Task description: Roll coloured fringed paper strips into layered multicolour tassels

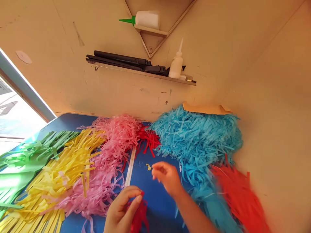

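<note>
My left hand (121, 212) is at the bottom middle, thumb and forefinger pinched on a red tissue-paper fringe (140, 215) that hangs down below the fingers. To its right and a little farther off, my right hand (167, 177) hovers over the blue table with its fingers curled together. Whether anything is between those fingertips I cannot make out. A small yellow scrap (148, 167) lies just left of them. Beyond both hands a second red fringe (152, 140) rests between the pink and blue piles.
Green (29, 161), yellow (65, 165) and pink fringes (116, 139) cover the table's left side. Blue fringe (199, 139) and orange-red fringe (243, 197) lie on the right. Wall shelves hold a hair straightener (121, 60), a white bottle (176, 66) and a green-tipped bottle (147, 20).
</note>
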Motion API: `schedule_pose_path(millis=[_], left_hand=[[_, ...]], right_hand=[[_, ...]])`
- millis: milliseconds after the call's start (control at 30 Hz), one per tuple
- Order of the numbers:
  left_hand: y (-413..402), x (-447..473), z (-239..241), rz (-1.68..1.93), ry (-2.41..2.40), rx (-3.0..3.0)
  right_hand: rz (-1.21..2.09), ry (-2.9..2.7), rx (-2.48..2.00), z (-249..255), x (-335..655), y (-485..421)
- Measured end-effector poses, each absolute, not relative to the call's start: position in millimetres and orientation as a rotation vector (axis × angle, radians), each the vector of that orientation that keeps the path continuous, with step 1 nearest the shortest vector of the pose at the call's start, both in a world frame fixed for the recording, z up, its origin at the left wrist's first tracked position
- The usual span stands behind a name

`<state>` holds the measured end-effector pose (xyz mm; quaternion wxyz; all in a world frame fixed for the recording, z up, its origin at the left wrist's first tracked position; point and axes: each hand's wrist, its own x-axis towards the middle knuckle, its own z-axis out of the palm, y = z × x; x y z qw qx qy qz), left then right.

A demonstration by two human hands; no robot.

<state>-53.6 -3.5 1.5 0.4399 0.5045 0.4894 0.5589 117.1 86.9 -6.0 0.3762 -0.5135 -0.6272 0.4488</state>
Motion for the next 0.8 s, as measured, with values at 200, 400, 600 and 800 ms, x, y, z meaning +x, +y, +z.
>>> schedule_pose_path(millis=[200, 400, 600, 800], left_hand=[[-11, -36, -12, 1.177, 1.038, 0.699], [-9, -37, -23, 1.148, 1.099, 0.762], [-1, -41, -18, 1.115, 1.191, 0.84], [4, -41, -20, 1.079, 1.289, 1.102]], right_hand=[[0.592, -2.022, -1.749, -29, 109, 200], [0.511, -2.102, -1.854, -47, 102, 209], [0.591, -2.03, -1.698, -22, 125, 161], [1.299, -1.602, -1.105, -24, 133, 44]])
